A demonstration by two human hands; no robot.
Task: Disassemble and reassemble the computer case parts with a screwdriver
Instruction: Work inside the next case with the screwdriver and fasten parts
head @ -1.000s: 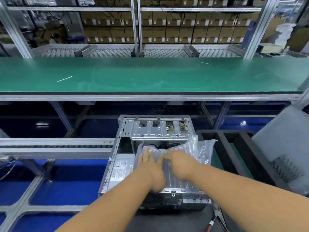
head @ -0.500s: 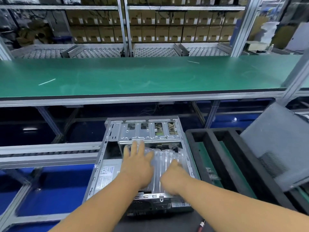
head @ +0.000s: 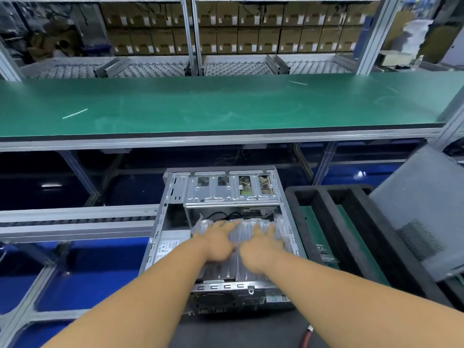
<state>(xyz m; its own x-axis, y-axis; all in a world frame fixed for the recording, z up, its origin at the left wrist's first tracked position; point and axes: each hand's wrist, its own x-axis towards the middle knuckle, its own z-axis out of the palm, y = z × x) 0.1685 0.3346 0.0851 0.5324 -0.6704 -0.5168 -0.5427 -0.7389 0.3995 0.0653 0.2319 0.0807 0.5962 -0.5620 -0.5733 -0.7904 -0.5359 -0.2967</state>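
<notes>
An open silver computer case [head: 175, 197] lies flat in front of me, its drive cage at the far end. A clear air-cushion bag [head: 238, 267] fills the middle of the case. My left hand [head: 218, 241] and my right hand [head: 261, 246] lie side by side on the bag, fingers straight and spread, pressing it down into the case. A white-labelled power supply [head: 168, 247] sits in the case left of the bag. No screwdriver is in view.
A black foam tray [head: 324, 214] with green boards stands right of the case. A grey side panel [head: 426, 209] leans further right. A green-topped shelf [head: 226, 106] runs across above. A roller conveyor [head: 75, 219] lies left. A red-tipped cable [head: 306, 337] shows at the bottom edge.
The bag, bunched up and sticking out to the right a second ago, now lies flat inside the case. Both hands have spread out over it and moved forward.
</notes>
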